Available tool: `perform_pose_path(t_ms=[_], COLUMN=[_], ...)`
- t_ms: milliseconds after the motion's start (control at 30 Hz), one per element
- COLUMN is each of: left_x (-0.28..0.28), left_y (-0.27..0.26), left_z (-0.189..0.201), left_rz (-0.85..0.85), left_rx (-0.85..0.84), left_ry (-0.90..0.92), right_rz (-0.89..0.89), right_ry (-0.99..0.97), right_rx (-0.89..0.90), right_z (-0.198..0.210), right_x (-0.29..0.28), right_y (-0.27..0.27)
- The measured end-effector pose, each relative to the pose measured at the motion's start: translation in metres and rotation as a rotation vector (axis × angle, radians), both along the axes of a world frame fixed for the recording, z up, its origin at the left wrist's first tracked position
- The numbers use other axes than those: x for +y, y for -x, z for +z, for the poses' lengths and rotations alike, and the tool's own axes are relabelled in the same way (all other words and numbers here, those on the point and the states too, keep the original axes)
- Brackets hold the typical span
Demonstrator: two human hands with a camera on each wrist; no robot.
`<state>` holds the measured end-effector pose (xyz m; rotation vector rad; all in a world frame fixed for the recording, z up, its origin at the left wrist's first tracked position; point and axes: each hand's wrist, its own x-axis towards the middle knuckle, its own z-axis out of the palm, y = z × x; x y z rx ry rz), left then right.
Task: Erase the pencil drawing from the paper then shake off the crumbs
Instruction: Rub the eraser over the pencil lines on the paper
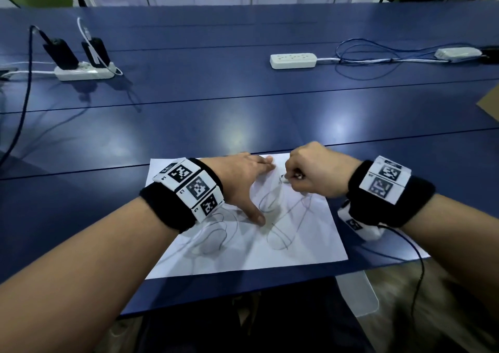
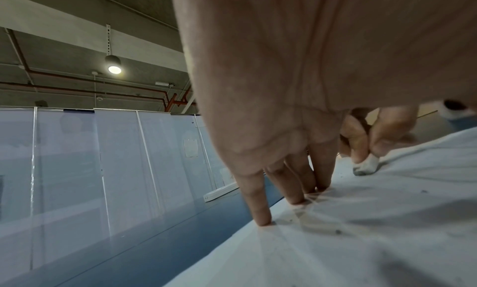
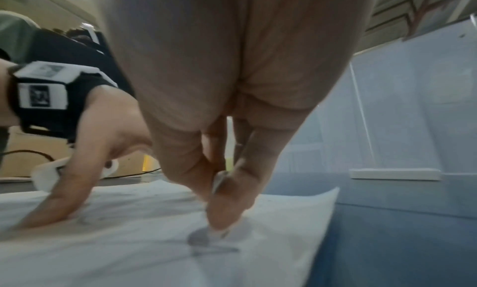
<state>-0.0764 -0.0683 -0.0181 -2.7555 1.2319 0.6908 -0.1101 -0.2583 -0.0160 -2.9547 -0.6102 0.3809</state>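
Observation:
A white sheet of paper [image 1: 297, 239] with looping pencil lines [image 1: 280, 234] lies on the blue table near its front edge. My left hand [image 1: 243, 185] presses flat on the sheet, fingers spread and straight, fingertips [image 2: 263, 220] down near the far edge. My right hand [image 1: 310, 174] pinches a small white eraser [image 2: 366, 166] and holds its grey-smudged tip on the paper [image 2: 387, 230] near the far edge. In the right wrist view the eraser [image 3: 219, 233] touches a grey smudge on the paper [image 3: 129, 240]. Dark crumbs [image 2: 338, 231] dot the sheet.
The blue table [image 1: 216, 126] stretches far ahead. A power strip with two black chargers [image 1: 81, 72] sits far left, a second white power strip [image 1: 293, 60] far centre, with cables to a white adapter [image 1: 457, 53]. A brown cardboard corner [image 1: 490, 104] juts in at right.

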Motion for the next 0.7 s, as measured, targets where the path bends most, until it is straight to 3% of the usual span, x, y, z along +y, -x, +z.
perform_pose_path(t_ms=[167, 400, 600, 700], left_x=[0.001, 0.001, 0.001, 0.000], left_y=[-0.001, 0.001, -0.001, -0.001], left_z=[-0.006, -0.001, -0.006, -0.006], left_rz=[-0.004, 0.012, 0.004, -0.004], left_rx=[-0.012, 0.002, -0.009, -0.013], left_ry=[0.005, 0.012, 0.021, 0.011], right_rz=[0.190, -0.016, 0.200, 0.185], right_ry=[-0.077, 0.012, -0.094, -0.091], right_rx=[0.105, -0.037, 0.073, 0.060], right_z=[-0.003, -0.001, -0.007, -0.007], right_x=[0.017, 0.000, 0.013, 0.012], right_y=[0.040, -0.011, 0.032, 0.031])
